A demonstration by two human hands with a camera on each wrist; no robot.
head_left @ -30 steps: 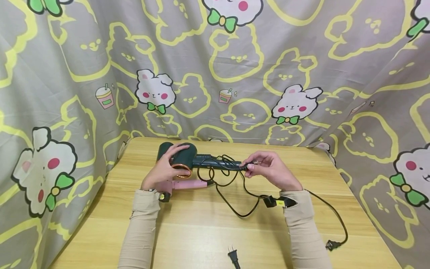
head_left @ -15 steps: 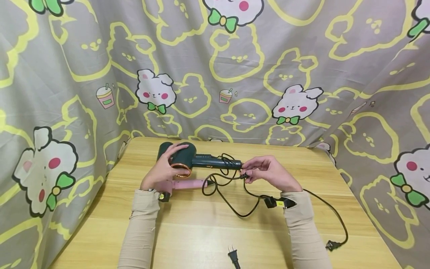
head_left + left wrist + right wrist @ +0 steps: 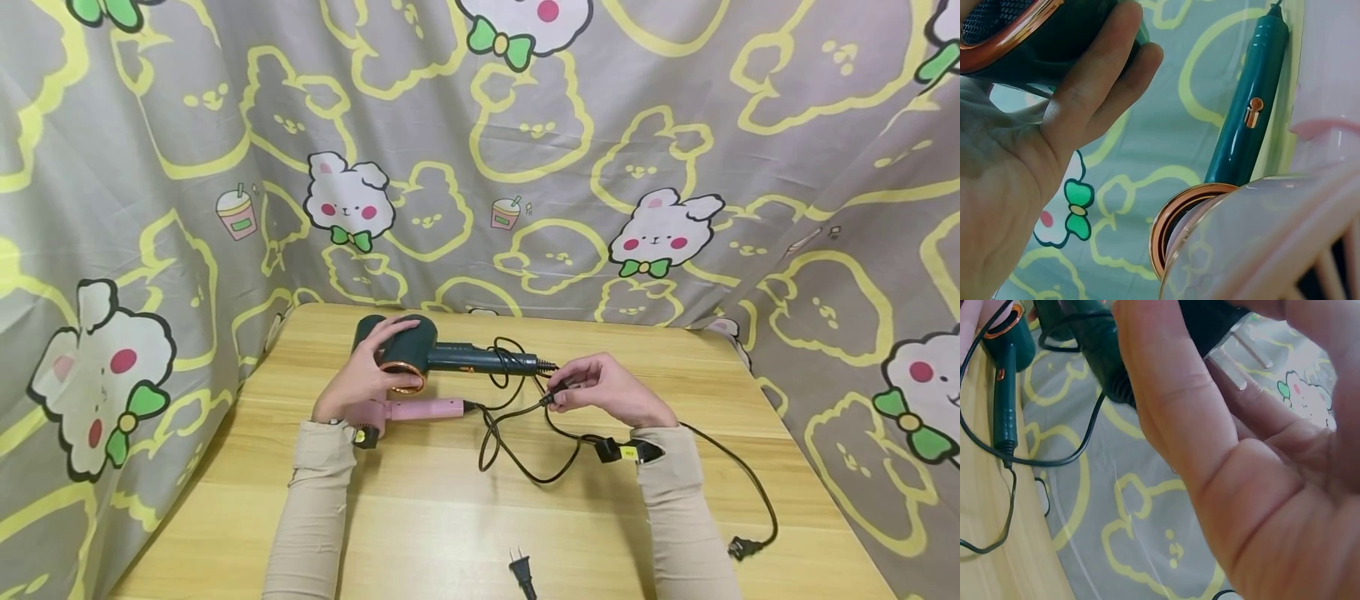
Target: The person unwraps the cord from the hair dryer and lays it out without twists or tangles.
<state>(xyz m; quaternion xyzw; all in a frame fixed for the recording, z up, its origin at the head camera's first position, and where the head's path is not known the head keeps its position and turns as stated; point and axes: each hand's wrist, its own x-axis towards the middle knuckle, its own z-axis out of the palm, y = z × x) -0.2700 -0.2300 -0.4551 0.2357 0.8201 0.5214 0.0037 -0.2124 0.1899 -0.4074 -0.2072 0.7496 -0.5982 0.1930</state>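
My left hand (image 3: 360, 377) holds the barrel of a dark green hair dryer (image 3: 483, 360), with the thumb by its copper rim and the fingers over the top. Its handle points right, and a loop of black cord lies around it. My right hand (image 3: 606, 388) pinches a black plug (image 3: 1210, 325) just right of that handle's end; two metal prongs show in the right wrist view. From the plug, cord (image 3: 517, 412) runs left in loose loops. A second green hair dryer (image 3: 1247, 106) lies behind the first. A pink hair dryer (image 3: 423, 409) lies in front, below my left hand.
Another black plug (image 3: 521, 570) lies at the front of the wooden table (image 3: 420, 517), prongs pointing away. A third plug (image 3: 745, 547) ends a cord at the right. Patterned curtain (image 3: 450, 208) encloses the table's back and sides.
My right hand has moved slightly down and right with the plug. The cord loops have slid off much of the green handle and now lie nearer, lower on the table. My left hand stays put.
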